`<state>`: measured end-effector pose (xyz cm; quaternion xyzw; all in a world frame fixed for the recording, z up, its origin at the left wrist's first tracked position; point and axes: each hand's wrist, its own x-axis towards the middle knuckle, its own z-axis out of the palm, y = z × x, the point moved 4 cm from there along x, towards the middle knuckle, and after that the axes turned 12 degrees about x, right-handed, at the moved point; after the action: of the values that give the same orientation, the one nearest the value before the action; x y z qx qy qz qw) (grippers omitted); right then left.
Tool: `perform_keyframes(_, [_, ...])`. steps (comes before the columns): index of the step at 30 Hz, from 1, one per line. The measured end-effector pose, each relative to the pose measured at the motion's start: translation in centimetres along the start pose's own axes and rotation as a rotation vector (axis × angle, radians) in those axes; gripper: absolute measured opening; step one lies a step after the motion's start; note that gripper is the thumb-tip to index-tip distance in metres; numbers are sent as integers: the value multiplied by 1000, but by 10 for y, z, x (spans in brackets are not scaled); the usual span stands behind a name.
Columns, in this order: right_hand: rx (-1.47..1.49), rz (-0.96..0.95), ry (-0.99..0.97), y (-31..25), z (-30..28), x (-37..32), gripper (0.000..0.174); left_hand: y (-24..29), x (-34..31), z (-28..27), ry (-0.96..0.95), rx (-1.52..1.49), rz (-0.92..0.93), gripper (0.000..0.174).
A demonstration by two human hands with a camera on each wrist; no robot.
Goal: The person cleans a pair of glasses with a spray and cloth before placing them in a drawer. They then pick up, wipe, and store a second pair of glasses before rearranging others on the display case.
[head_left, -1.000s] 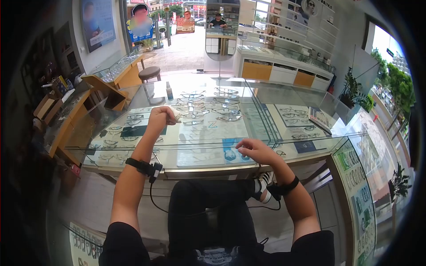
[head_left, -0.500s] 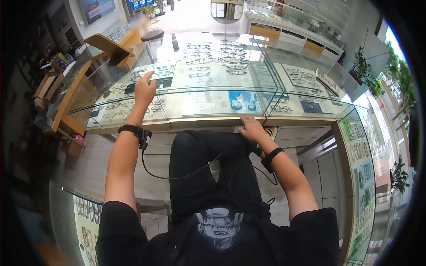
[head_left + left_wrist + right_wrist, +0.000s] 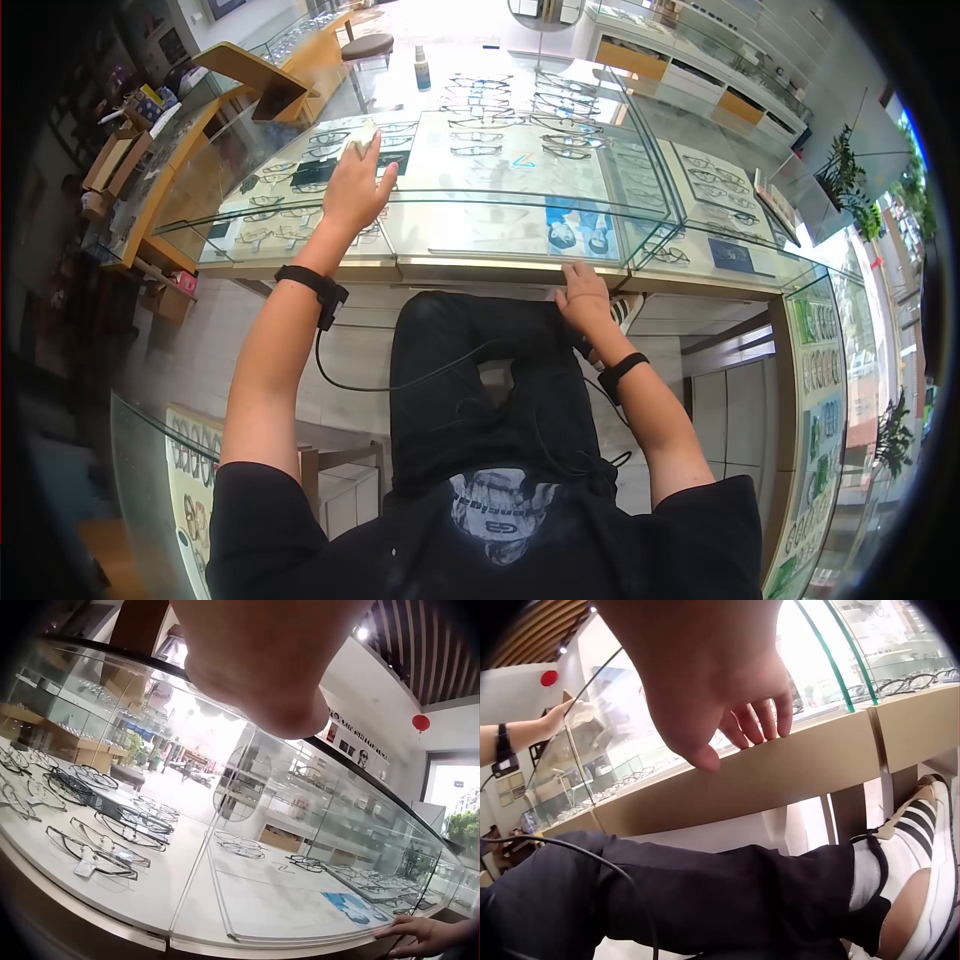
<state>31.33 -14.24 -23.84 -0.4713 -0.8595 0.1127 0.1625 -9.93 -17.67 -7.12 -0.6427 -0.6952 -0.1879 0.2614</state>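
My left hand [image 3: 358,190] lies over the glass top of the display counter [image 3: 480,268], fingers extended and thumb spread. A pale white cloth [image 3: 363,136] shows at its fingertips; most of it is hidden under the hand. In the left wrist view only the heel of that hand [image 3: 262,667] appears, above the glass. At the counter's front edge rests my right hand [image 3: 585,300], its fingers loosely bent over the wooden rim [image 3: 817,750] and holding nothing. Rows of eyeglasses [image 3: 475,110] sit in the case, with more [image 3: 97,847] below my left hand.
A spray bottle [image 3: 421,70] stands on the glass toward the back. A blue photo card [image 3: 580,232] lies inside near the front. To the right, another glass case [image 3: 815,400] runs alongside. A black cable [image 3: 400,388] crosses my lap, and a stool [image 3: 367,46] stands beyond.
The left hand has gone from a fist around the cloth to extended fingers and lies lower over the left section. The right hand has dropped from above the glass to the front edge. The view tilted down.
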Motion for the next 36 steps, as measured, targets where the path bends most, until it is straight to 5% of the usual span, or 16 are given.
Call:
perform_keyframes(21, [-48, -13, 0, -1, 0, -8, 62, -5, 2, 2, -129, -134, 21, 63])
perform_keyframes(36, [-64, -71, 62, -13, -6, -31, 53, -54, 13, 16, -193, -127, 28, 71])
